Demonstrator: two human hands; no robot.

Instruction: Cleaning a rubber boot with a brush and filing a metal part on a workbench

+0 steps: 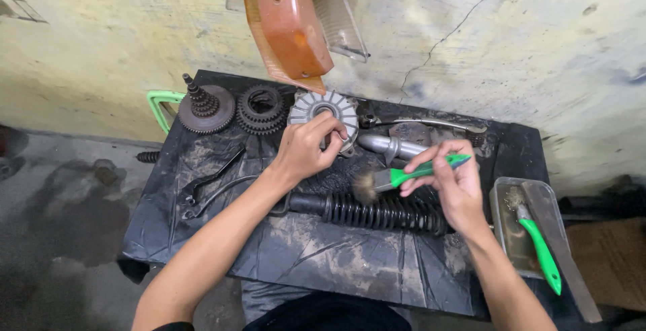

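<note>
My left hand [306,146] grips the rim of a silver finned round part [316,105] lying on the black-covered table [323,257]. In my right hand [451,179] is a green-handled brush [404,176], its bristles pointing left, just right of my left hand. A black coiled shock absorber [377,211] lies across the table under both hands.
Two dark gears [205,109] [261,109] sit at the back left, black levers [212,183] in front of them. A silver metal shaft [390,146] lies behind the brush. A tray [501,200] at right holds a second green brush [542,250] and a flat bar. An orange lamp lens [293,28] leans on the wall.
</note>
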